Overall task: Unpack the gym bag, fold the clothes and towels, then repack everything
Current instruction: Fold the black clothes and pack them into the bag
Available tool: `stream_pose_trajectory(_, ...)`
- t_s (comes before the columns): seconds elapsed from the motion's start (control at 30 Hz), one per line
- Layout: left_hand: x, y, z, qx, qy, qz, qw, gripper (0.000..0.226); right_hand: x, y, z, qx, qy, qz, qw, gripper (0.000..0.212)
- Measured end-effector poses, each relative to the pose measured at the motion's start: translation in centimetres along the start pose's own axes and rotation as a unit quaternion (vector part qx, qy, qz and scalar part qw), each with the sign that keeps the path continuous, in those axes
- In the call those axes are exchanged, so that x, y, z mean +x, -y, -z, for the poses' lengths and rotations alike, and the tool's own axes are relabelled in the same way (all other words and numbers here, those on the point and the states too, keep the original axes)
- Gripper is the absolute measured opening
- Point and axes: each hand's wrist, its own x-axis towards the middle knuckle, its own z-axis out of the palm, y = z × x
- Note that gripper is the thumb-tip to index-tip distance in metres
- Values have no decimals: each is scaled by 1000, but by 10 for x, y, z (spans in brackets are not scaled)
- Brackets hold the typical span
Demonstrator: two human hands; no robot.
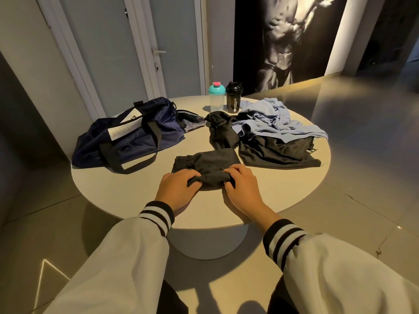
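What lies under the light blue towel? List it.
A black garment lies under the light blue towel, its near part sticking out onto the table. A second, crumpled black garment touches the towel's left edge. Whatever else the towel covers cannot be seen.

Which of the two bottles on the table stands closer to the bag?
The clear bottle with the teal lid; the black bottle stands on its far side from the blue bag.

Table point(127, 189) — gym bag point(136, 137), teal shaker point(216, 97), black shaker point(233, 98), black garment point(210, 162), blue towel point(272, 118)
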Motion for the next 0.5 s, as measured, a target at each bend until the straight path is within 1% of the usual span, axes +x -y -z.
stream_pose_trajectory(0.07,1,1,3,-57,-6,30,998,31,0,3,3,36,-16,-1,999,29)
stream_pose_trajectory(0.17,0,-8,7,-206,-6,50,977,31,1,9,8,94,-34,-38,994,25)
stream_pose_trajectory(0.2,0,-13,7,-224,-7,52,973,29,1,11,11,132,-35,-61,989,20)
stream_pose_trajectory(0.27,3,-19,9,-220,-8,53,974,24,2,12,15,187,-33,-86,978,11)
stream_pose_trajectory(0.33,5,-20,11,-231,0,66,971,21,4,11,17,183,-33,-87,979,5)
stream_pose_trajectory(0.37,5,-17,12,-244,9,69,967,20,7,11,18,176,-30,-90,980,6)
stream_pose_trajectory(0.4,5,-15,15,-259,21,60,964,21,10,10,18,169,-28,-96,980,9)
stream_pose_trajectory(0.5,0,-2,18,-285,57,19,957,45,24,10,22,141,-25,-127,982,11)
